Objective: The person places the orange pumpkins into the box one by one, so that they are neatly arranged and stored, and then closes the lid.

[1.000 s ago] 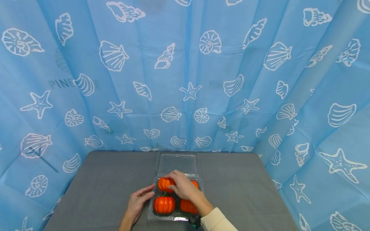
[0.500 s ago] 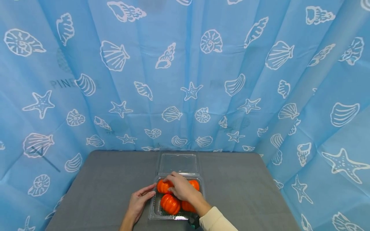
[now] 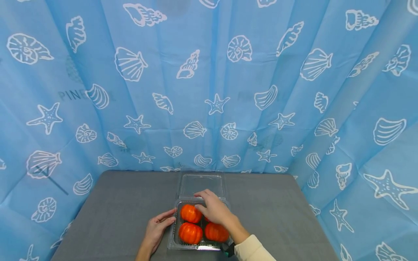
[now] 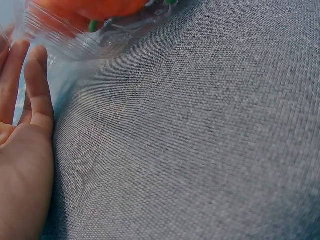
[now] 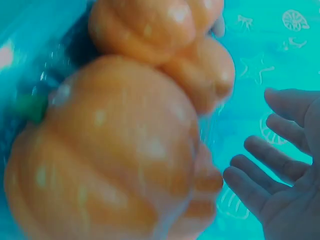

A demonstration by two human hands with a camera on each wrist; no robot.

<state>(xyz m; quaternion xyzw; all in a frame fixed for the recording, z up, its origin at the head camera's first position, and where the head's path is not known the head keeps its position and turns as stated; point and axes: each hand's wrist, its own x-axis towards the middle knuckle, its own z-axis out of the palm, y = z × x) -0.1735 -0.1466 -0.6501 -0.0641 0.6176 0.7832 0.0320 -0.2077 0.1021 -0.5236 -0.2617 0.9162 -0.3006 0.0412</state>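
A clear plastic clamshell box (image 3: 173,237) holds several small orange pumpkins. The far-left pumpkin (image 3: 188,214), near-left pumpkin (image 3: 190,233) and near-right pumpkin (image 3: 216,232) show plainly; the far-right one is mostly hidden under the right hand. My left hand (image 3: 155,230) rests against the box's left wall with extended fingers; the left wrist view shows the fingertips right at the ribbed plastic. Over the far right of the box is my right hand (image 3: 215,210), its thumb beside the far-left pumpkin. In the right wrist view its fingers are spread and hold nothing, beside a large blurred pumpkin (image 5: 115,150).
The box's transparent lid (image 3: 200,186) lies folded back toward the far table edge. Grey cloth (image 3: 271,214) covers the table. A blue curtain (image 3: 209,83) with white shell prints hangs behind and along both sides.
My right hand has let go of the far-left pumpkin and moved right. That pumpkin sits slightly nearer; the near-left one has turned and shifted a little right. The left hand has stayed put.
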